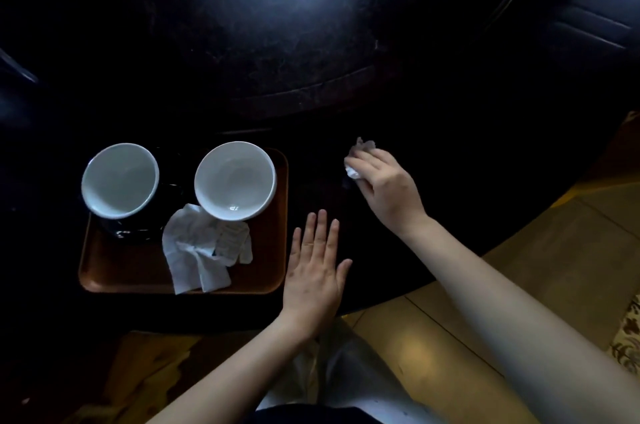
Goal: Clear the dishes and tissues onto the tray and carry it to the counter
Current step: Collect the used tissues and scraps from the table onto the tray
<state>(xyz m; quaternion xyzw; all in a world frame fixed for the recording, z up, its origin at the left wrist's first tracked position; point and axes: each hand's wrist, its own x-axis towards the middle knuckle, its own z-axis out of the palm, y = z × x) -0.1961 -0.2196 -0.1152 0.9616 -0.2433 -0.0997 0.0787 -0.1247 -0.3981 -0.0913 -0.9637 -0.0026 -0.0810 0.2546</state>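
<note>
A person's right hand [384, 184] closes its fingers around a crumpled white tissue [356, 160] on a dark round table [277, 42], well to the right of a brown tray [266, 250]. The left hand [317, 267] lies flat and open, fingers spread, holding nothing, just beside the tray's right edge. On the tray sit two white bowls, the left bowl [119, 181] and the right bowl [235, 181], side by side at its far half. Loose white tissues [201, 247] lie in front of them, their top edge tucked against the right bowl.
</note>
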